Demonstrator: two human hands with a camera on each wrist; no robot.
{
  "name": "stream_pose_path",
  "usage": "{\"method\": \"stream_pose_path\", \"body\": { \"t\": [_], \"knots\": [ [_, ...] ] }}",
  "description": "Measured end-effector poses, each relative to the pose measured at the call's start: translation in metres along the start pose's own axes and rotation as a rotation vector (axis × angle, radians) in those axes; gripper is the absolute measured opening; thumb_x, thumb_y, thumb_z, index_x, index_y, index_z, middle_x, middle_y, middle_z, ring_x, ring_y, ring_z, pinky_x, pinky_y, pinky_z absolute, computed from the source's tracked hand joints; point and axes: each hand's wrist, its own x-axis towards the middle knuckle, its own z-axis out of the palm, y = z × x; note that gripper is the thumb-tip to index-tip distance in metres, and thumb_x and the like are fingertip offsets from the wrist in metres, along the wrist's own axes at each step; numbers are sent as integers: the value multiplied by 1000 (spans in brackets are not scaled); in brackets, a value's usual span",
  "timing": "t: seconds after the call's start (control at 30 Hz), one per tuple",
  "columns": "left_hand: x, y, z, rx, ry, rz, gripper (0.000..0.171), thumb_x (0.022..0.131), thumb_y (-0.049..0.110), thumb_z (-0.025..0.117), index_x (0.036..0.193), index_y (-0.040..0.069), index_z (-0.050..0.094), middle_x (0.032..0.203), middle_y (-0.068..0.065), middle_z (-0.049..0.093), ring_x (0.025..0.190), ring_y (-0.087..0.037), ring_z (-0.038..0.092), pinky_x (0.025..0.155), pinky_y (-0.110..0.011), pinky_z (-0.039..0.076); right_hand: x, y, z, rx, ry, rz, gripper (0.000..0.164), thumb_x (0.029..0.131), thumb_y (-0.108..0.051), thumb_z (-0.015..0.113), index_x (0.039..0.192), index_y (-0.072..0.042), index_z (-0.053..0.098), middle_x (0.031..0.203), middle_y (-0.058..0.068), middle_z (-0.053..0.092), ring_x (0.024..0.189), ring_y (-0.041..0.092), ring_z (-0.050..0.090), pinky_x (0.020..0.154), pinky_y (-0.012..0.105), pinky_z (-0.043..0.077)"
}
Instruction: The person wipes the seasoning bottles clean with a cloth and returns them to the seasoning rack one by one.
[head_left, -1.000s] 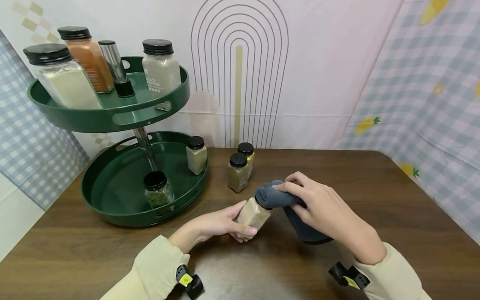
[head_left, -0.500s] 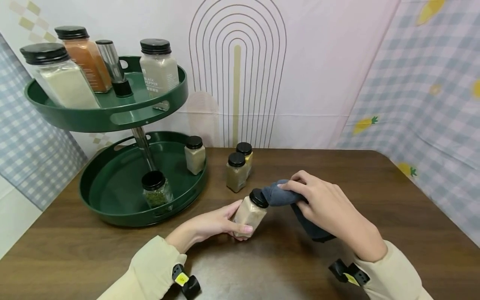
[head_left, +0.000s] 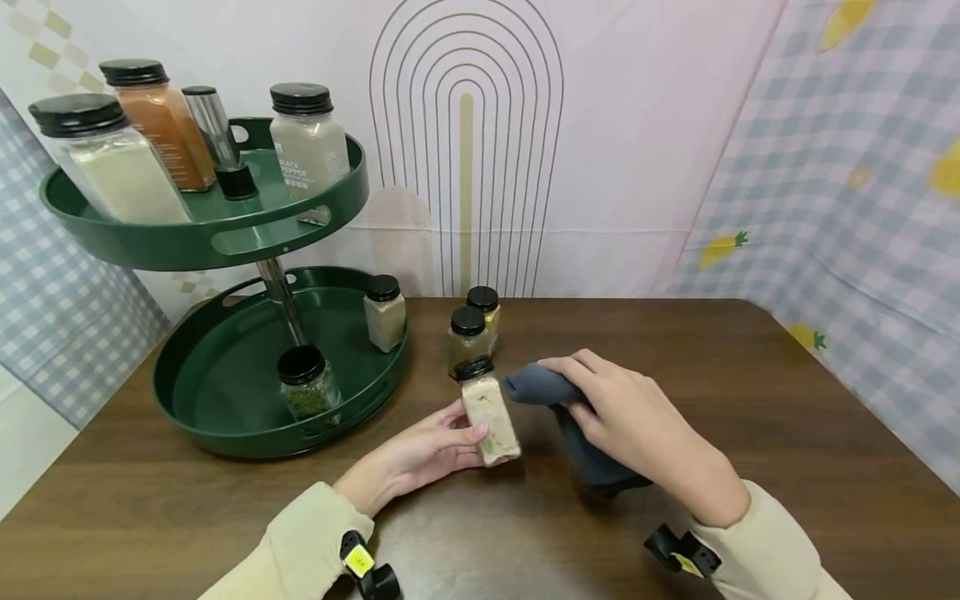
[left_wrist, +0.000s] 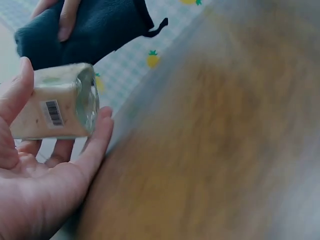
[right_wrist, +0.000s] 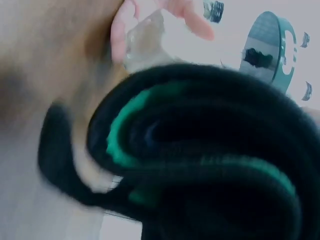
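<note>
My left hand (head_left: 427, 450) grips a small square glass spice jar (head_left: 491, 421) with a black lid and pale contents, tilted up off the table. A barcode label (left_wrist: 54, 113) shows on its side in the left wrist view. Just right of the jar, my right hand (head_left: 618, 408) holds a folded dark blue-grey cloth (head_left: 543, 385), its fingers pressing into the folds. One end of the cloth points toward the jar's side and the rest hangs toward the table. In the right wrist view the cloth (right_wrist: 200, 120) fills most of the picture, with the jar (right_wrist: 145, 42) beyond it.
Two small spice jars (head_left: 468, 337) stand behind the held jar. At left rises a green two-tier round rack (head_left: 217, 437). Two small jars (head_left: 385, 317) sit on its lower tier; larger jars (head_left: 311, 150) and a silver cylinder (head_left: 217, 137) stand on the upper one.
My left hand has turned the jar, so its lid now points up and left, away from the cloth. My right hand has moved slightly left with the cloth.
</note>
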Motion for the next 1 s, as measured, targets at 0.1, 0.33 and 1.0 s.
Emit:
{"method": "stream_pose_path", "body": {
  "t": [0.1, 0.33, 1.0],
  "knots": [
    [1, -3, 1, -20, 1, 2, 68, 92, 6, 56, 145, 2, 15, 135, -13, 40, 118, -19, 49, 109, -41, 31, 2, -4, 4, 37, 42, 23, 46, 82, -8, 68, 124, -17, 52, 112, 1, 63, 90, 19, 64, 71, 42, 52],
    [2, -4, 1, 16, -8, -26, 67, 91, -2, 52, 146, 7, 16, 144, -14, 34, 121, -18, 47, 108, -41, 33, 3, -14, 18, 21, 97, -73, 47, 79, -10, 72, 123, -19, 57, 111, 1, 61, 96, 19, 63, 72, 40, 53],
    [1, -4, 1, -106, 91, 15, 63, 88, -11, 50, 141, 5, 22, 125, -12, 47, 112, -20, 55, 100, -37, 42, -2, -6, 7, -64, -123, -153, 40, 77, 1, 64, 106, -26, 68, 99, -3, 60, 79, 13, 62, 58, 29, 48]
  ]
}}
